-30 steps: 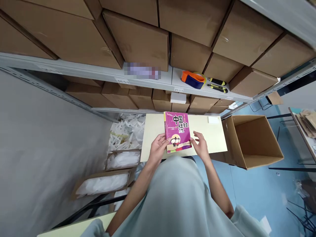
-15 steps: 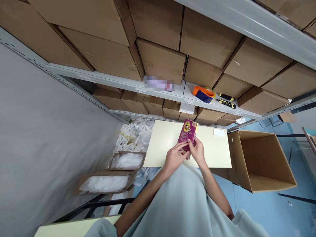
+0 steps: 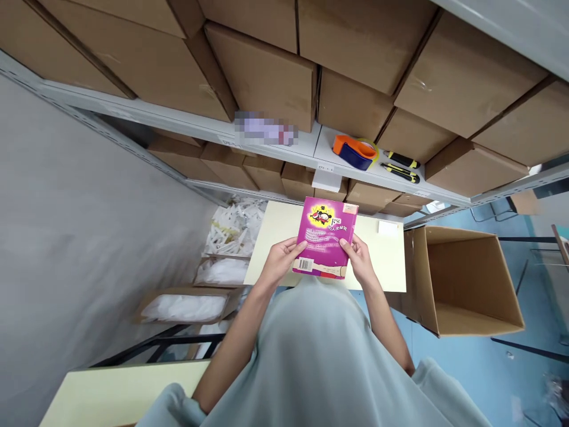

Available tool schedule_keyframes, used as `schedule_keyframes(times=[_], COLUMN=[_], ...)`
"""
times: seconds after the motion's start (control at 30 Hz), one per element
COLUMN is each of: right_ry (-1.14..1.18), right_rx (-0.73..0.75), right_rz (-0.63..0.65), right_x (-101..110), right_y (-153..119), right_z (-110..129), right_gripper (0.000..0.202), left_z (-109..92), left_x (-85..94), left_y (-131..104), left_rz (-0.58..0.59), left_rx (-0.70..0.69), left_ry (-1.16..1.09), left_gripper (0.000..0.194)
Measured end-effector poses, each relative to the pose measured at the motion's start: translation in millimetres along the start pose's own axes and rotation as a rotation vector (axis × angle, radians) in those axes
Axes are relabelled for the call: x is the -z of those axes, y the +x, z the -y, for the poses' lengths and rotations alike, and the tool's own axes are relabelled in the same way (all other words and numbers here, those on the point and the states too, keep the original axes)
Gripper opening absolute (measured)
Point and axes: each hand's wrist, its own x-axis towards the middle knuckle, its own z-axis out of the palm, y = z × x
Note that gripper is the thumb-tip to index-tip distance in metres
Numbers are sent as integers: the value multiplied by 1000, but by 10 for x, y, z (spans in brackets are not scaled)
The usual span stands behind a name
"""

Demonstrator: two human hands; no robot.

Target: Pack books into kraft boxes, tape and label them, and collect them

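In the head view, the book (image 3: pixel 326 237) now shows its barcoded back above the pale table (image 3: pixel 384 270), its sides pinched by the left hand (image 3: pixel 281 260) and right hand (image 3: pixel 358 258). The carton (image 3: pixel 473 281) stands open beside the table's right edge; 2 boxes at left, (image 3: pixel 186 308) and (image 3: pixel 223 271), hold white material.

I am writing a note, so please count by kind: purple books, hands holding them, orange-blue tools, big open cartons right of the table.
Purple book: 1
Left hand, right hand: 2
Orange-blue tool: 1
Big open carton: 1
Total: 5
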Motion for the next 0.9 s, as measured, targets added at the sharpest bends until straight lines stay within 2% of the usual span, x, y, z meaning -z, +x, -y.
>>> schedule_keyframes(times=[0.17, 0.37, 0.43, 0.53, 0.6, 0.7, 0.8, 0.9], right_ry=[38, -85, -97, -52, -15, 22, 30, 35], right_rx=[-21, 7, -22, -41, -8, 62, 86, 85], right_rz=[-61, -300, -254, -137, -122, -189, -317, -357], right_x=[190, 324, 297, 149, 19, -102, -58, 100], right_y=[57, 142, 126, 80, 58, 54, 66, 48], right_z=[-154, -451, -529, -584, -584, -558, -515, -420], right_gripper=[67, 101, 104, 103, 99, 79, 62, 61], left_z=[49, 135, 163, 222, 283, 388, 427, 333], left_x=[-219, -427, -510, -644, -730, -859, -967, -947], left_y=[-16, 92, 114, 77, 15, -80, -127, -107], left_rz=[-36, -161, -209, -261, -240, -143, -52, 0], left_rx=[-15, -97, -172, -277, -322, -384, -414, -386], left_ry=[-20, 7, 71, 212, 336, 485, 520, 472], left_gripper=[80, 82, 77, 57, 42, 30, 36, 46])
